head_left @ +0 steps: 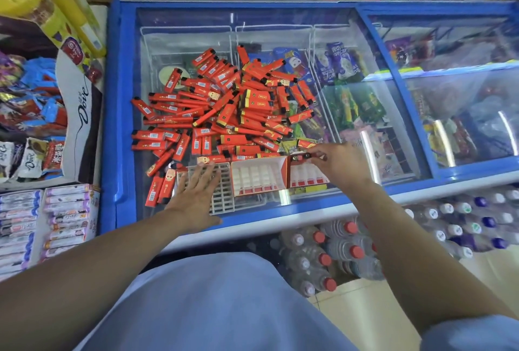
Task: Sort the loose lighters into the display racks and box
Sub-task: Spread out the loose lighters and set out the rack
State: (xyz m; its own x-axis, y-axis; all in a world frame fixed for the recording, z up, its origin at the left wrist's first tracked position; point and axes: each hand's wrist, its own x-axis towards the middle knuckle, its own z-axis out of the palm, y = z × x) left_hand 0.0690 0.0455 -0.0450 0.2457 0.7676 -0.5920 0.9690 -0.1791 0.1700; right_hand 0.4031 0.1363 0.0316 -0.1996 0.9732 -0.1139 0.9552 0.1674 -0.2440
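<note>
A big pile of loose red lighters (224, 109) lies on the glass lid of a blue chest freezer (112, 114). Near the front edge stand a white grid rack (224, 190), a red-and-white display box (258, 176) and a second red-and-white rack (307, 175). My left hand (196, 196) lies flat with straight fingers on the white grid rack. My right hand (339, 164) pinches one lighter (302, 157) at the top of the right-hand rack. Three lighters (158, 189) lie just left of my left hand.
Ice-cream packs show through the freezer glass. Chocolate and snack packs (33, 126) fill the shelf on the left, with boxed goods (56, 218) below. Bottled drinks (337, 252) are stacked on the floor under the freezer's front edge.
</note>
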